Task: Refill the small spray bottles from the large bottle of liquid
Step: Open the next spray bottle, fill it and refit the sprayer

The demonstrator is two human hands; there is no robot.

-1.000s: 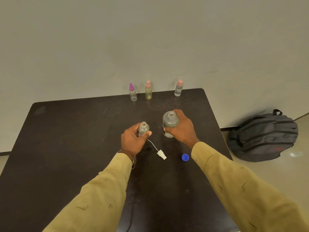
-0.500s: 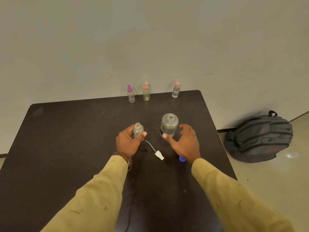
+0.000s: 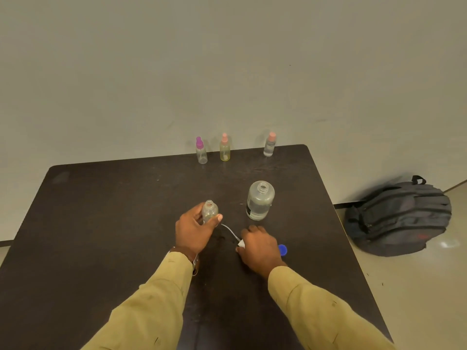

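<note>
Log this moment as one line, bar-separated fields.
left hand grips small open bottle | right hand pinches white spray head | large bottle uncapped, unheld | blue cap on table

a matt dark table (image 3: 101, 223) with scuffs is seen. the large bottle (image 3: 260, 200) and small spray bottle (image 3: 209, 212) are clear glossy plastic; the backpack (image 3: 396, 215) is grey cloth.

The right hand (image 3: 260, 248) is covering most of the white spray head (image 3: 241, 244). I am seeing only half the blue cap (image 3: 283, 249).
</note>
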